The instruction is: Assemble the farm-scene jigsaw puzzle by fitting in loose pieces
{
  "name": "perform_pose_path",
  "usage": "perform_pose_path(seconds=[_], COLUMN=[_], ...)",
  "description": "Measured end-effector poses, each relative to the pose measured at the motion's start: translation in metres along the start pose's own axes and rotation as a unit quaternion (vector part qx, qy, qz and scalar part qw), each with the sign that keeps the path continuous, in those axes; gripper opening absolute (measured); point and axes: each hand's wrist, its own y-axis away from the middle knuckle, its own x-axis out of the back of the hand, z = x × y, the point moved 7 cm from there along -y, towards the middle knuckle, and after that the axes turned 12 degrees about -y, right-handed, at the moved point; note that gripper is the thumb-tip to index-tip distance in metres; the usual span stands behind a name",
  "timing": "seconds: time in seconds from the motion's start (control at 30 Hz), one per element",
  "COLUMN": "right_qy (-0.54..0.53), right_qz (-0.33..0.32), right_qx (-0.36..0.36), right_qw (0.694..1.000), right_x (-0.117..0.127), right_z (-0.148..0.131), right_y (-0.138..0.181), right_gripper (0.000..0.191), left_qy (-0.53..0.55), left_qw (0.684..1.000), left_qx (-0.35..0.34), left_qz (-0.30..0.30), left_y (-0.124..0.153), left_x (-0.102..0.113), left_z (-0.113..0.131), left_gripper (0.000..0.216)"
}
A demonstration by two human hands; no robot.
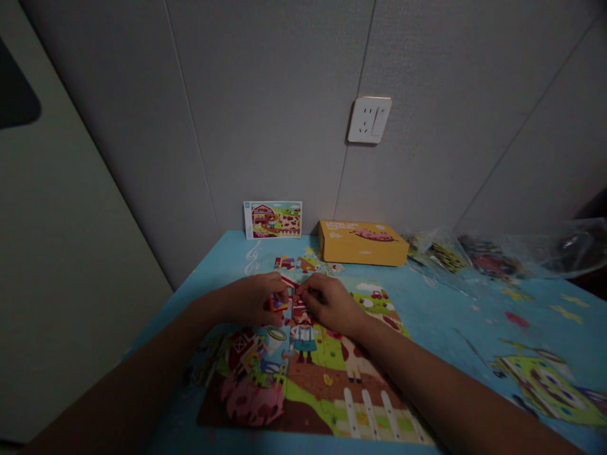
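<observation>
A farm jigsaw puzzle [308,379], partly joined, lies on the table with a farmer in its middle and a white fence along the near edge. My left hand [258,298] is closed on a puzzle piece [279,304] with orange and purple on it, over the puzzle's upper left. Across from it, my right hand [329,303] has its fingers pinched at a red puzzle piece [298,292] just above the farmer. Fingers hide part of both pieces. More loose pieces [244,351] lie on the puzzle's left side.
A picture card [276,220] leans against the wall beside a yellow puzzle box [363,243]. Loose pieces [307,264] lie behind my hands. Clear plastic bags [441,256] of pieces stand at the back right. A SpongeBob print [550,382] shows at the right. A socket [370,120] is on the wall.
</observation>
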Motion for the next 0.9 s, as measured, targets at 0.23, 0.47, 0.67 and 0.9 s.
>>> perform_pose_path(seconds=[0.23,0.47,0.67,0.9], right_qy=[-0.002,-0.002,-0.005,-0.007], right_qz=[0.001,-0.004,-0.009,-0.007], right_qx=[0.008,-0.008,-0.004,0.002], right_qw=[1.000,1.000,1.000,1.000], right_x=[-0.0005,-0.0012,-0.0021,-0.0019], right_z=[0.0006,0.0024,0.0024,0.0032], right_y=[0.0000,-0.0003,-0.0002,0.0001], right_gripper=[0.017,0.017,0.017,0.017], left_qy=[0.003,-0.036,-0.036,-0.005], left_qw=[1.000,0.999,0.999,1.000], left_qx=[0.003,0.027,0.014,0.024], left_qz=[0.005,0.001,0.012,0.010], left_y=[0.0001,0.0003,-0.0006,-0.0038], left_x=[0.0017,-0.0039,-0.0034,-0.0080], left_z=[0.0040,0.0054,0.0065,-0.0002], left_gripper=[0.021,0.025,0.025,0.026])
